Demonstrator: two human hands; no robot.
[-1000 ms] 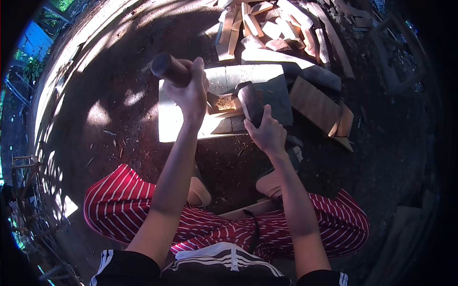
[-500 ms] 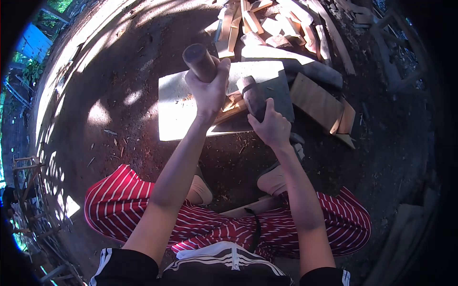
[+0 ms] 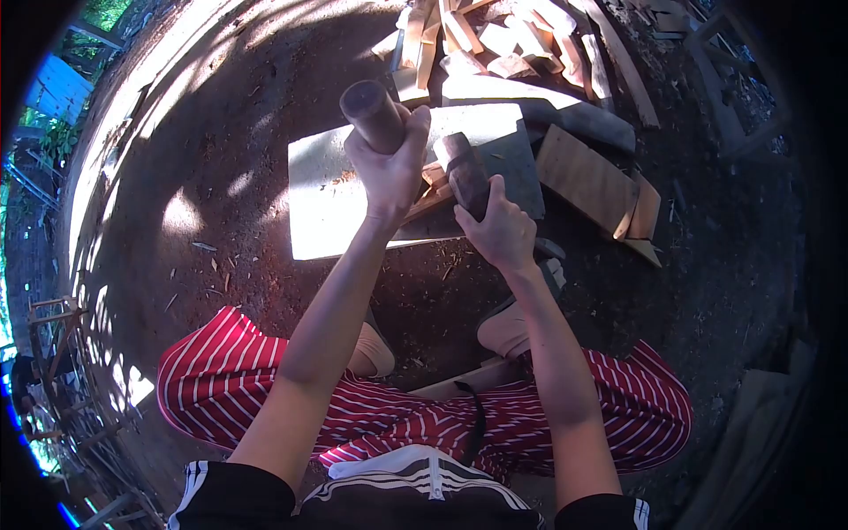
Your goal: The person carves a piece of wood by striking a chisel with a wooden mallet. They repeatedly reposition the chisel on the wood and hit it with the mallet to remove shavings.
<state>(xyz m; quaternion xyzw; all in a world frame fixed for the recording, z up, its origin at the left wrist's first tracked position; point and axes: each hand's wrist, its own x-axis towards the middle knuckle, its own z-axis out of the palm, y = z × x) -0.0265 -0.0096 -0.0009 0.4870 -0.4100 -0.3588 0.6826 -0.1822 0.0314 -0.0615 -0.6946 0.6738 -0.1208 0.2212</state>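
Observation:
My left hand (image 3: 393,177) is closed around a thick round wooden handle (image 3: 371,113), held upright with its flat top showing. The lower end of that tool is hidden behind my hand. My right hand (image 3: 501,230) grips a dark, club-shaped wooden mallet (image 3: 465,175) with a band near its far end; the two tools are apart. Below them, a small wood piece (image 3: 427,202) with a cut in its side lies on a pale flat slab (image 3: 318,216). My hands partly cover this piece. Small chips are scattered on the slab.
A pile of split wood pieces (image 3: 521,49) lies beyond the slab, with a log (image 3: 587,124) in front of it. To the right are a flat board (image 3: 586,181) and smaller offcuts (image 3: 644,212). My feet rest on the dirt ground before the slab.
The view has shifted slightly. My right hand and the mallet have moved a little up and left. My left hand keeps its grip on the round handle.

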